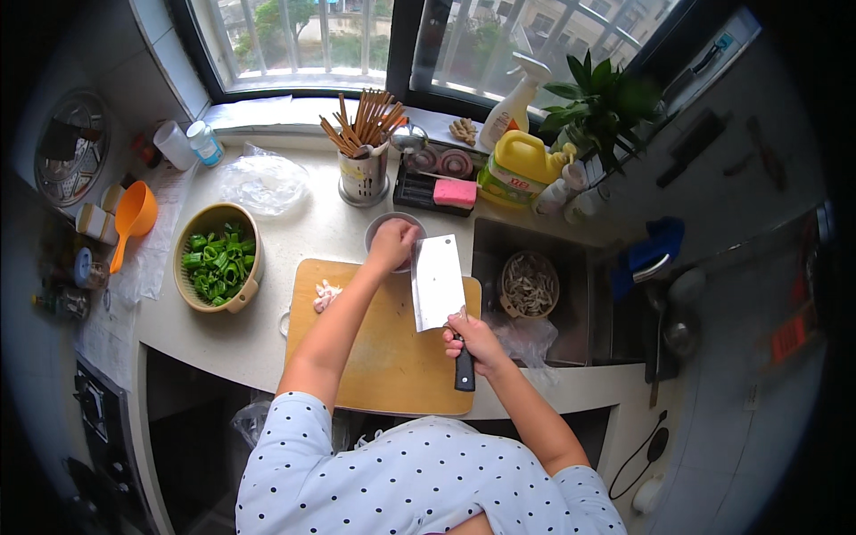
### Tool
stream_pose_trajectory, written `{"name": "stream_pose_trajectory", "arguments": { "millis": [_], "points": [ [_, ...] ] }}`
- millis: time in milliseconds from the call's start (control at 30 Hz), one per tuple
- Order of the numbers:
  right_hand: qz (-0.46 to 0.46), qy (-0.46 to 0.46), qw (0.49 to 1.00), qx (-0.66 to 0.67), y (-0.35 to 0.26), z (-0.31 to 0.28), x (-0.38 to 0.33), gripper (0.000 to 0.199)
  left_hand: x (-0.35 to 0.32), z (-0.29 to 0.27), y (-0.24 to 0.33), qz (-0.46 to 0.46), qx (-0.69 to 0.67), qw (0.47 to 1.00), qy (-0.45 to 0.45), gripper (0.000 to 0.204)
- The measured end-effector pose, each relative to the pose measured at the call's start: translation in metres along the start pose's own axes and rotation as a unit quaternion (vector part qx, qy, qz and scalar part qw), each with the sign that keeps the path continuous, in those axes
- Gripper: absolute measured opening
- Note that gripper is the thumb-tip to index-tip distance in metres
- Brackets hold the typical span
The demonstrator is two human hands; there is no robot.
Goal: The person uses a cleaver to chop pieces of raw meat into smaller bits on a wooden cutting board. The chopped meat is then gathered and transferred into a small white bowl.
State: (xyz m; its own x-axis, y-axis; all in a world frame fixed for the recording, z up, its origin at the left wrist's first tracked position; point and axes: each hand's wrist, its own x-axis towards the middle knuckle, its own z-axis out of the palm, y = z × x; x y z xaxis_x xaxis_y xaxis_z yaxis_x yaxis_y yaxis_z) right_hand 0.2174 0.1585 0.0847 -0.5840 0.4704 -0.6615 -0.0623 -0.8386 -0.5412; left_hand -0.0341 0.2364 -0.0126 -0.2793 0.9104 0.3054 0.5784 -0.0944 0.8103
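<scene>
My right hand [474, 341] grips the black handle of a broad steel cleaver [437, 281], its blade lying flat over the wooden cutting board [392, 361]. My left hand [393, 243] reaches past the board's far edge into a small grey bowl [379, 228], fingers bunched; what they hold is hidden. A small pile of pale pink chopped meat [326, 295] lies at the board's left far corner.
A tan bowl of cut green peppers [217, 257] stands left of the board. Behind are a chopstick holder [364, 169], a clear plastic bag [265, 183], a pink sponge [455, 193] and a yellow jug [520, 169]. The sink [571, 303] at right holds a strainer [530, 283].
</scene>
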Motion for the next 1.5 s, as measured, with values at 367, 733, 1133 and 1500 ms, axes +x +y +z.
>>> {"name": "stream_pose_trajectory", "arguments": {
  "millis": [367,733,1133,1500],
  "points": [
    [-0.02,-0.018,1.0,0.016,-0.02,0.024,0.008,0.014,-0.031,-0.061,0.038,0.32,0.215,0.905,-0.179,0.051],
    [-0.171,0.135,0.795,-0.567,0.012,-0.008,-0.04,0.024,0.012,-0.057,0.0,0.159,0.077,0.957,-0.229,0.013],
    [-0.357,-0.008,0.578,-0.734,0.095,-0.037,-0.018,0.038,0.036,-0.049,0.009,0.107,0.098,0.931,-0.335,0.018],
    [-0.37,0.027,0.622,-0.69,0.085,-0.025,0.0,0.028,0.04,-0.07,0.009,0.033,0.108,0.92,-0.375,0.021]
  ]
}}
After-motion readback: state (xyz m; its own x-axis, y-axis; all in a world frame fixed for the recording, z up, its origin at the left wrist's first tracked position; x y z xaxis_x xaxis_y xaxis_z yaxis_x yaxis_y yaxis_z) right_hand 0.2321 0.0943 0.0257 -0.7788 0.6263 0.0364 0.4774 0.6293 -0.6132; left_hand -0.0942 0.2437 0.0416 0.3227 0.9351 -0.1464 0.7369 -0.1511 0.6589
